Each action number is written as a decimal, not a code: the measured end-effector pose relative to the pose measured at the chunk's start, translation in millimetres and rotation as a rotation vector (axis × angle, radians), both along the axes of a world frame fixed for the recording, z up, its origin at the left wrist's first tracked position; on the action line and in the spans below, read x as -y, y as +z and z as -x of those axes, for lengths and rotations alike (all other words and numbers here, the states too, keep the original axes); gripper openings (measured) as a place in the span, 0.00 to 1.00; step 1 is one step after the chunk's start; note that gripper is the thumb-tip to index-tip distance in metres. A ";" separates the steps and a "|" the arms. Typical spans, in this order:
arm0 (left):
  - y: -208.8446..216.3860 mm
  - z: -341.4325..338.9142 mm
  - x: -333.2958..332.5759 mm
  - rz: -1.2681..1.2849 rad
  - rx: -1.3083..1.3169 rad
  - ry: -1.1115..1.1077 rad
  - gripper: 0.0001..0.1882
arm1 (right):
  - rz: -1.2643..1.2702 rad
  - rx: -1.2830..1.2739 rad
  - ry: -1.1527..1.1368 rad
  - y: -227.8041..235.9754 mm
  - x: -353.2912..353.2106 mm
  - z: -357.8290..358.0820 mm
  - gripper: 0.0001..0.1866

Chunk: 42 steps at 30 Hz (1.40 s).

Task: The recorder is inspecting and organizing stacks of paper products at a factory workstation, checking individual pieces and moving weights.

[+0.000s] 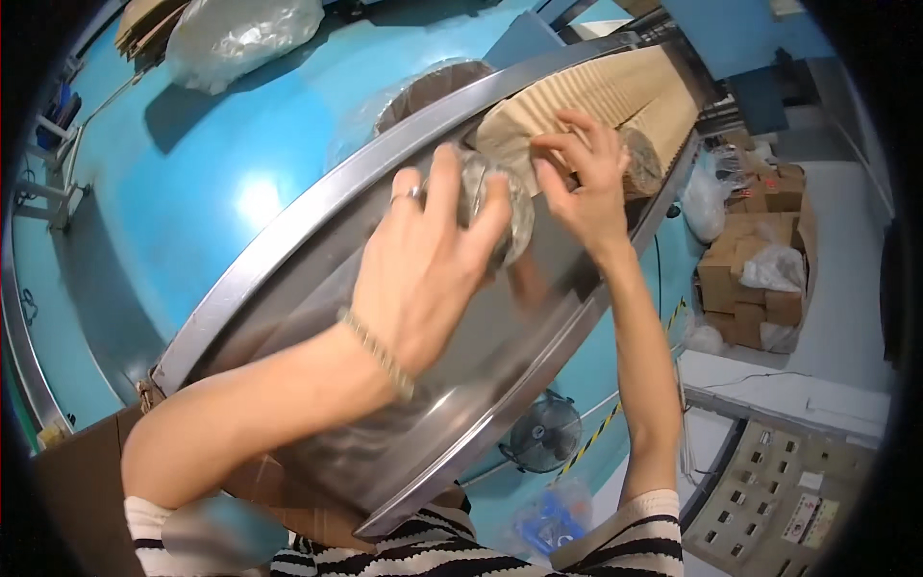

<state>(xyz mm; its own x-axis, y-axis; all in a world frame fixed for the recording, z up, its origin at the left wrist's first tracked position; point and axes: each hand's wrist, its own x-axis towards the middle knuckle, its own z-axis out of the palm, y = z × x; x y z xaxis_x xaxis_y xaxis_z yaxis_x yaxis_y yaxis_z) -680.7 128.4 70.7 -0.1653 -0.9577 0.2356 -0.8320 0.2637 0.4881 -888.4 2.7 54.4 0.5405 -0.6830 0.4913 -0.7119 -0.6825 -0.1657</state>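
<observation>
My left hand (423, 260), with a ring and a bracelet, curls its fingers over a round bundle in clear, shiny plastic (520, 226). The bundle stands on a smooth metal chute (442, 413); its contents are blurred and partly hidden by my fingers. To the right, my right hand (588, 188) has bent fingers, with thumb and forefinger close together at the near edge of a tan ribbed paper sheet (567, 91). A second round, brownish-grey bundle (642, 162) rests beside that hand against the paper.
Raised metal rims (288, 226) border the chute. Beyond its far rim stands a bin with a plastic liner (428, 91). A large clear plastic bag (240, 38) lies at the upper left. Cardboard boxes (750, 269), a floor fan (543, 431) and a switch panel (769, 490) are on the right.
</observation>
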 end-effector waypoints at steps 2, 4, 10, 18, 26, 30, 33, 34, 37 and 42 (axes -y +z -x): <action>-6.4 7.7 26.2 0.223 -0.045 -0.001 0.30 | 0.054 -0.069 0.014 7.5 0.3 15.1 0.13; -9.7 21.3 31.7 0.385 0.151 0.019 0.29 | -0.124 0.176 -0.083 14.4 -2.7 38.8 0.14; -18.3 126.1 62.9 0.425 0.172 -0.152 0.29 | -0.048 -0.029 -0.381 28.9 12.3 122.5 0.33; -41.0 191.7 140.2 0.455 -0.080 -0.043 0.18 | 0.086 0.033 -0.301 -9.3 59.3 162.6 0.25; -31.9 155.3 91.5 0.425 0.064 -0.087 0.23 | 0.138 0.165 -0.262 -15.1 73.0 171.5 0.16; -37.2 153.2 96.7 0.427 -0.016 -0.038 0.28 | 0.149 0.149 -0.264 -14.6 77.4 169.7 0.15; -39.2 154.5 99.6 0.412 -0.023 -0.046 0.29 | 0.138 0.135 -0.255 -11.2 80.5 168.9 0.15; -38.9 154.8 100.3 0.408 -0.032 -0.038 0.29 | 0.126 0.122 -0.252 -10.1 81.5 169.0 0.15; -35.1 157.1 105.5 0.465 -0.072 -0.012 0.27 | 0.118 0.133 -0.253 -8.2 84.6 167.4 0.16; -26.0 182.5 121.6 0.507 -0.148 0.135 0.23 | 0.153 0.200 -0.291 -10.2 87.6 163.5 0.19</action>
